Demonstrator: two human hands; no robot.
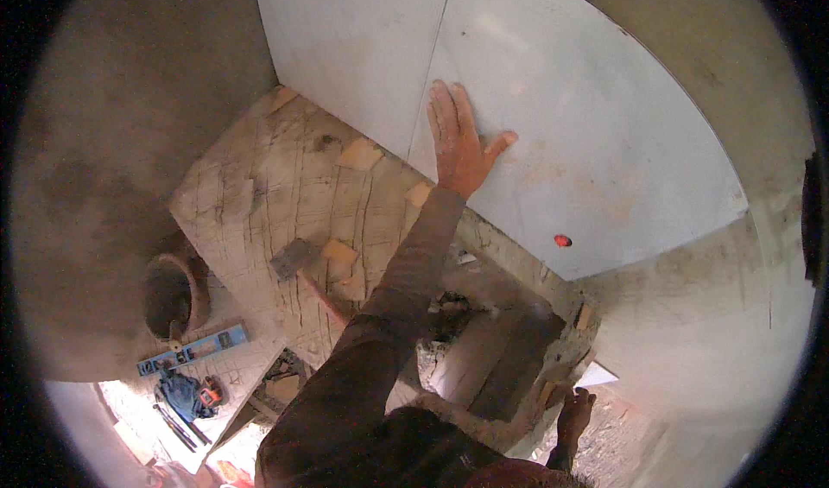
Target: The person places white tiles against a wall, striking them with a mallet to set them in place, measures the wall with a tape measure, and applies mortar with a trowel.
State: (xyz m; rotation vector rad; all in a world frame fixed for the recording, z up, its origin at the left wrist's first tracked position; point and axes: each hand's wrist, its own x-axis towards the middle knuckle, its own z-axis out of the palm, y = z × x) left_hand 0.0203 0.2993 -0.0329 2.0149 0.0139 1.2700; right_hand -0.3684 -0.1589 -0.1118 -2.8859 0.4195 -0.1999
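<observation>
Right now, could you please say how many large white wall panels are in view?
2: the left panel and, across the dark seam, the right panel, with the left hand against it. More may lie above view.

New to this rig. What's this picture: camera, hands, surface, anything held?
One picture, from a fisheye camera on a person's head, looking down; its lens bends straight edges. No machine: these are the person's bare hands. The left hand rests spread on a pale wall panel, holding nothing. The right hand is at lower right; whether it grips anything is unclear. On the scored slab lie tan pieces and what looks like a mallet. A blue spirit level lies lower left.
</observation>
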